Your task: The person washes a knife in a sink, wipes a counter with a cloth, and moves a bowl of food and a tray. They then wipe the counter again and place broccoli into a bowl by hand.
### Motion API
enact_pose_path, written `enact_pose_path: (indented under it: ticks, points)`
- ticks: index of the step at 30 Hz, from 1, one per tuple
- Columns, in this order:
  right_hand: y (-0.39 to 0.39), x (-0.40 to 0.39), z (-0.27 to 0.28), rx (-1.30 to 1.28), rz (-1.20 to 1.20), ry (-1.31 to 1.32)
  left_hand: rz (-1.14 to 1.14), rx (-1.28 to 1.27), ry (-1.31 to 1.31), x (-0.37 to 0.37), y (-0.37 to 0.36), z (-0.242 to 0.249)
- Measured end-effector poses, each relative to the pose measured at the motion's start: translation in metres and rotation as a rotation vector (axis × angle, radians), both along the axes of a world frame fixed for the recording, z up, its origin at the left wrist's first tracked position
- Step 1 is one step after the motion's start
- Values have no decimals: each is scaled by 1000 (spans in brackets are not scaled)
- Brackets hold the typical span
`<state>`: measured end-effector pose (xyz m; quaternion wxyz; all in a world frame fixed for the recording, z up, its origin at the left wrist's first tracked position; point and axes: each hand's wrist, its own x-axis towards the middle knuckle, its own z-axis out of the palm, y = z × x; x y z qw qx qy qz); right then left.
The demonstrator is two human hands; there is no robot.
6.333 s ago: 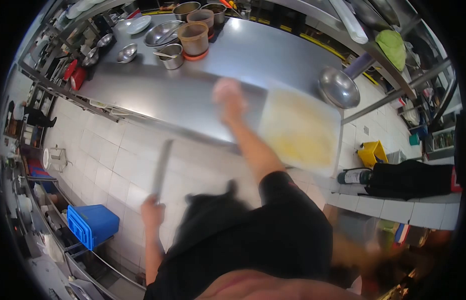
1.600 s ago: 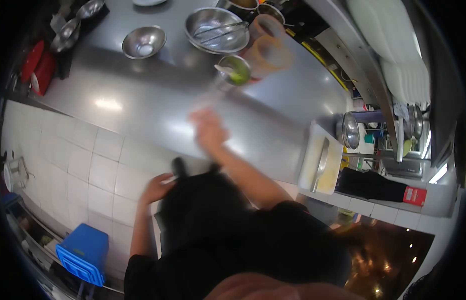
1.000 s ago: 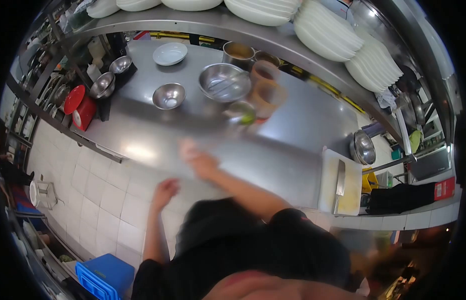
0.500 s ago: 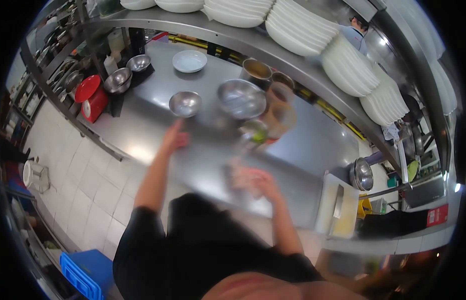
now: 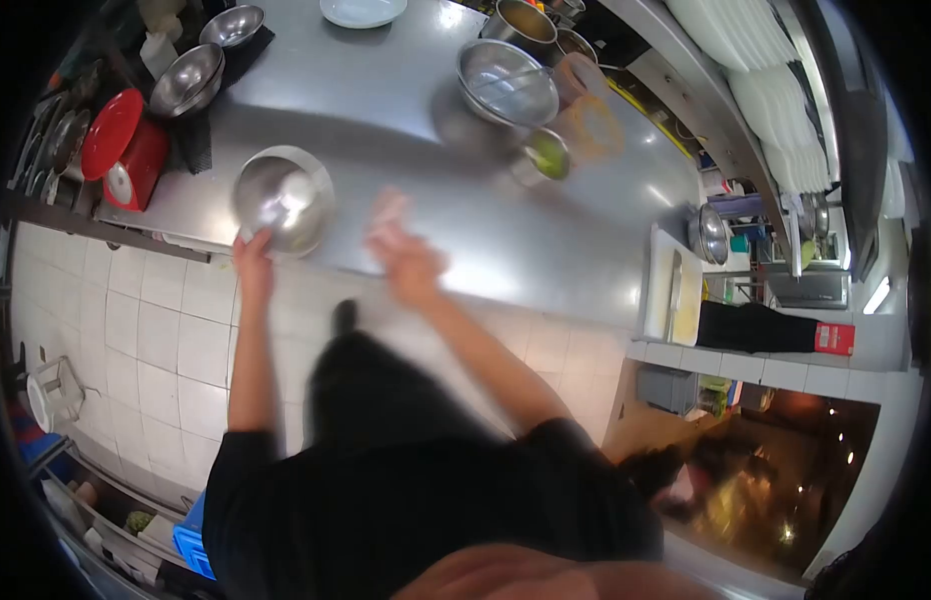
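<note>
My left hand [image 5: 254, 254] grips the near rim of a shiny metal bowl [image 5: 308, 190], tilted over the front edge of the steel counter. Its inside faces up toward me, with nothing plainly visible in it. My right hand [image 5: 414, 268] is to the right of the bowl, apart from it and smeared by motion. Its fingers are closed around a pale, pinkish-white thing [image 5: 390, 218], too blurred to name. Farther off on the counter are a large metal bowl [image 5: 496, 75] with a utensil in it and a small metal container [image 5: 544, 158] with something green inside.
A red scale [image 5: 136, 170] and stacked metal bowls [image 5: 189, 78] stand at the left. At the right, a knife [image 5: 676, 285] lies on a cutting board [image 5: 658, 262]. Clear plastic tubs [image 5: 594, 130] sit at the back, and stacked white plates [image 5: 776, 120] fill the shelf.
My left hand, earlier just short of the metal bowl, now holds it and has drawn it toward me and left. My right hand has moved left with the pale thing. The view has turned.
</note>
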<state>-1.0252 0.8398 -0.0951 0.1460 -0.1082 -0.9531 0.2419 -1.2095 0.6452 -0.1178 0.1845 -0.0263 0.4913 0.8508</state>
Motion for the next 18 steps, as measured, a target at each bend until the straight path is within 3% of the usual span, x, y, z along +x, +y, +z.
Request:
enact_pose_path:
  ticks: [1, 3, 4, 6, 8, 9, 10, 11, 12, 13, 14, 15, 16, 17, 18]
  points:
    - [-23, -3, -2, 18, 110, 88, -5, 0, -6, 8, -38, -7]
    - [-64, -2, 5, -104, 291, -54, 126, -126, 18, 24, -105, -14]
    - [-81, 5, -12, -105, 296, -45, 131, -128, 27, 29, -132, -20]
    - [-111, 37, -65, -354, 614, -334, 91, -417, -84, 46, -175, -32]
    - [-129, 100, -71, -463, 561, -723, 36, -578, -111, 71, -187, -45]
    - [-131, 146, -99, -471, 519, -680, -5, -731, -151, 85, -187, -58]
    - [-131, 198, -139, -480, 471, -632, -103, -809, -134, 93, -196, -103]
    - [-128, 258, -164, -657, 238, -710, -208, -890, -108, 98, -201, -148]
    - [-124, 332, -211, -221, 310, -466, -345, -786, -178, 118, -191, -159]
    - [-126, 421, -274, -338, -54, -407, -484, -685, -255, 142, -177, -164]
    - [-140, 464, -175, -552, -573, -624, -558, -679, -311, 157, -163, -181]
    - [-154, 553, -200, -147, -605, -421, -628, -665, -365, 168, -143, -202]
    - [-176, 613, -164, -474, -1008, -353, -756, -748, -132, 170, -122, -240]
    - [-205, 687, -145, -565, -1152, -378, -865, -816, 105, 174, -103, -270]
    - [-238, 732, -105, -771, -1510, -14, -887, -807, 125, 179, -82, -281]
